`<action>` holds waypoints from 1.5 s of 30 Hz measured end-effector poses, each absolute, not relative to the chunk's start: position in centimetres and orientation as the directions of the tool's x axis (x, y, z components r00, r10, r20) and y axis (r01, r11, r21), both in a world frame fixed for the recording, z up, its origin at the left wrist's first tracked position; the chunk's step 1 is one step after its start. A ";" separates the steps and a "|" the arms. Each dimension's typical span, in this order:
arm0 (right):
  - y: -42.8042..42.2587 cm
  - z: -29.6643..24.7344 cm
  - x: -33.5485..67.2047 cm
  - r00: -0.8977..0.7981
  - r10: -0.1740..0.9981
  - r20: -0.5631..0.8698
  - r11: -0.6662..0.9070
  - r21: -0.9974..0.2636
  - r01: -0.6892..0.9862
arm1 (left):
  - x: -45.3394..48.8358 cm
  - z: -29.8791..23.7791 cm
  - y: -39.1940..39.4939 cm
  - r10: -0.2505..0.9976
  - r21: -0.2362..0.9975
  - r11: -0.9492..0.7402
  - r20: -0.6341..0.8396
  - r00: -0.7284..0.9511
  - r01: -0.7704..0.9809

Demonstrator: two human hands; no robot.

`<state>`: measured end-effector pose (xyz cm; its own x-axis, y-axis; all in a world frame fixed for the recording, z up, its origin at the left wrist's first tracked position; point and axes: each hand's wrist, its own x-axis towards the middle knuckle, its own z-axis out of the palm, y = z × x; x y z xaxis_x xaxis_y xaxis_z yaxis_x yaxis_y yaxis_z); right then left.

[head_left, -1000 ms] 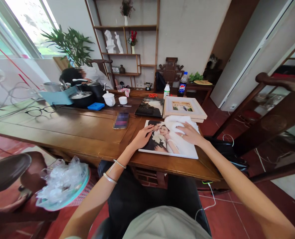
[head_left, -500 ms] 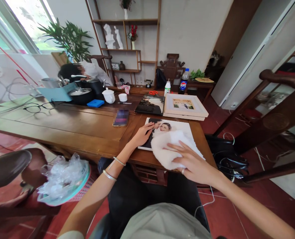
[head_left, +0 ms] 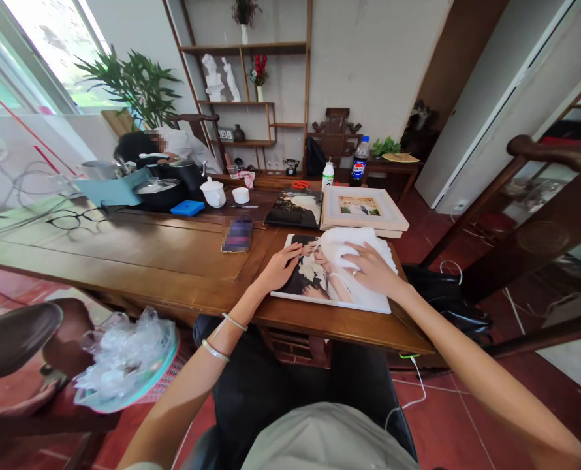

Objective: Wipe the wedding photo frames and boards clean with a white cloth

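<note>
I can see two hands, one left hand [head_left: 278, 269] and one right hand [head_left: 373, 271], two bracelets [head_left: 215, 351], one fluffy cloth [head_left: 369, 236] and three pictures [head_left: 314, 271] that show. On the same table [head_left: 173, 245] I count one phone [head_left: 237, 236], one pair of glasses [head_left: 80, 217], one white teapot [head_left: 214, 194], one small white cup [head_left: 241, 195], one bright blue box [head_left: 187, 207] and two bottles [head_left: 359, 163]. Around the room there are two white statues [head_left: 213, 79], two flower vases [head_left: 260, 94], one tall leafy plant [head_left: 146, 88] and one pink basket [head_left: 160, 385].

fluffy cloth [head_left: 354, 235], smooth photo panel [head_left: 314, 277], polished wood table [head_left: 173, 245] (softly glossy), crinkled plastic bags [head_left: 124, 352]
</note>
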<state>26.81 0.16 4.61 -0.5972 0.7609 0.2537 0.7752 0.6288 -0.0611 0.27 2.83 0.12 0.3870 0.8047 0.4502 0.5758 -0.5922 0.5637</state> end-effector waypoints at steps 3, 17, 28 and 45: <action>-4.3 5.1 25.4 -0.678 0.702 0.215 0.707 -0.097 0.701 | 0.3 0.2 2.8 0.806 0.567 -0.591 0.443 0.391 0.575; -0.1 4.6 27.6 -0.654 0.703 0.278 0.697 -0.086 0.712 | 0.2 0.3 2.7 0.801 0.557 -0.598 0.438 0.408 0.576; -6.0 4.8 24.4 -0.643 0.729 0.235 0.675 -0.088 0.733 | 0.3 -0.1 2.8 0.793 0.550 -0.607 0.467 0.392 0.573; 2.1 4.7 25.0 -0.543 0.792 0.279 0.574 -0.035 0.818 | 0.3 0.1 2.8 0.800 0.562 -0.598 0.451 0.394 0.571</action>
<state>25.03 2.09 4.73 -0.5435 0.7919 0.2785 0.8182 0.5738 -0.0348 0.27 2.81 0.12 0.3944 0.8004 0.4514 0.5711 -0.5984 0.5620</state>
